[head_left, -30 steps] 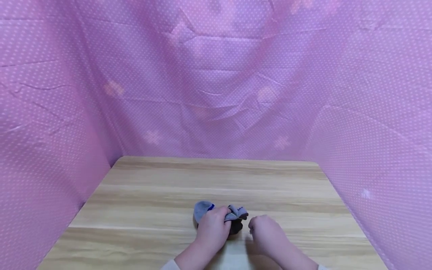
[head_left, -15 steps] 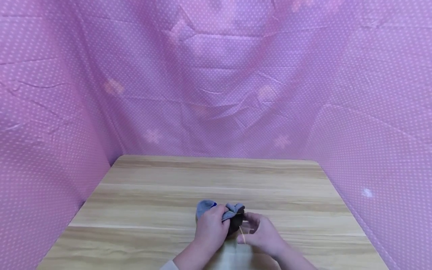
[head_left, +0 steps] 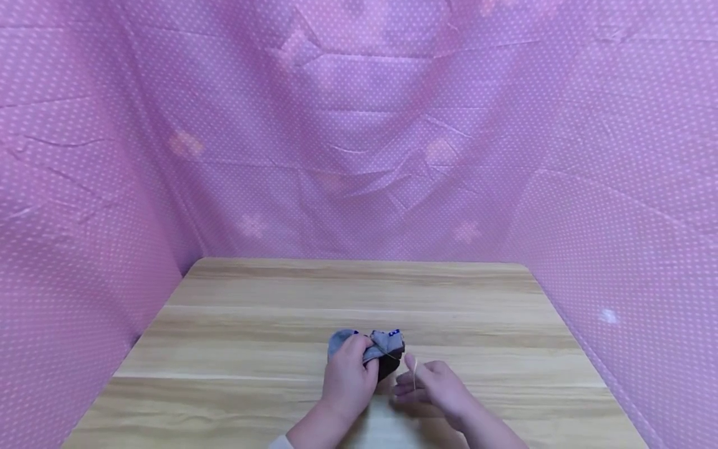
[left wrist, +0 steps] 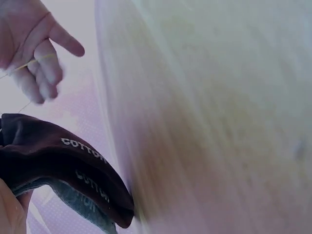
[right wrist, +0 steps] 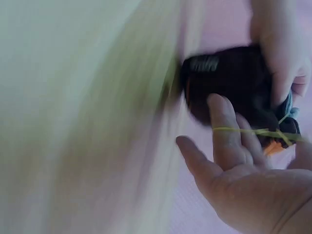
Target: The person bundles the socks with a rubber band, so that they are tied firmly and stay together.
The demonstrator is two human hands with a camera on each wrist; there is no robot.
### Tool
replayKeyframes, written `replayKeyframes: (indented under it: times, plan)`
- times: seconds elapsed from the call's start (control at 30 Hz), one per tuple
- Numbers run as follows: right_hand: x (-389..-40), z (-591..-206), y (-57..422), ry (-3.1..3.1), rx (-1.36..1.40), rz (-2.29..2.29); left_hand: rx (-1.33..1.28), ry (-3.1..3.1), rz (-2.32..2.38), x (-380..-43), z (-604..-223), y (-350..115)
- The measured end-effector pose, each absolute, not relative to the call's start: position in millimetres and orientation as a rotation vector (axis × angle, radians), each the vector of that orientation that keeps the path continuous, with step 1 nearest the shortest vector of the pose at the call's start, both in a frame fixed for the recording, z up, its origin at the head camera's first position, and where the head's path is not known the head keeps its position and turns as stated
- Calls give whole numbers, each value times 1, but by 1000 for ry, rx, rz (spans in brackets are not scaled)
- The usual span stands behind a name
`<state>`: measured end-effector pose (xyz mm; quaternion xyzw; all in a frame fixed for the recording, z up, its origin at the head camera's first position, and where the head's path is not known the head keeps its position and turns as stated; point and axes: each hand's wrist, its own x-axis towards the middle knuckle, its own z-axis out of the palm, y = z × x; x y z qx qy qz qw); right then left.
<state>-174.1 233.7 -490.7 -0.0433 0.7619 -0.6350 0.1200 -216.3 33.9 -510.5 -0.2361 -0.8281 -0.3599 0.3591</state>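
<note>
A bundle of socks point(head_left: 388, 342), grey and dark brown, is gripped by my left hand point(head_left: 349, 377), its thumb and fingers curled round the middle. In the left wrist view the dark sock point(left wrist: 53, 151) shows the lettering COTTON. My right hand point(head_left: 440, 383) is just right of the bundle with its fingers spread and mostly straight. A thin yellow rubber band point(right wrist: 225, 129) loops over the right fingers and stretches to the bundle's end in the right wrist view. An orange patch point(right wrist: 274, 147) shows beside it. The left palm side is mostly hidden.
Both hands are over the near middle of a wood-grain table point(head_left: 252, 312). Pink dotted cloth point(head_left: 359, 187) hangs behind the table and along both sides.
My right hand, curled beside the bundle earlier, has opened out, with the rubber band stretched over its fingers. The left hand keeps its hold, and the sock bundle has tilted slightly upward.
</note>
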Motion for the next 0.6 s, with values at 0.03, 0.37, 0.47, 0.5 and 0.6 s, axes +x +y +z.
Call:
replayKeyframes:
  times: [0.03, 0.37, 0.47, 0.5, 0.6]
  plan:
    - [-174, -491, 235, 2080, -105, -1938, -616, -2125, -930, -216, -510, 34]
    - [-175, -484, 232, 1723, -223, -2283, -791, -2018, -859, -217, -507, 31]
    - [-176, -484, 229, 2110, -281, -2168, -799, -2035, -861, -217, -504, 30]
    - [-176, -484, 229, 2265, -280, -2089, -802, -2049, -867, -217, -503, 29]
    - [-175, -485, 227, 2620, -257, -1847, -806, -2112, -880, -217, -500, 27]
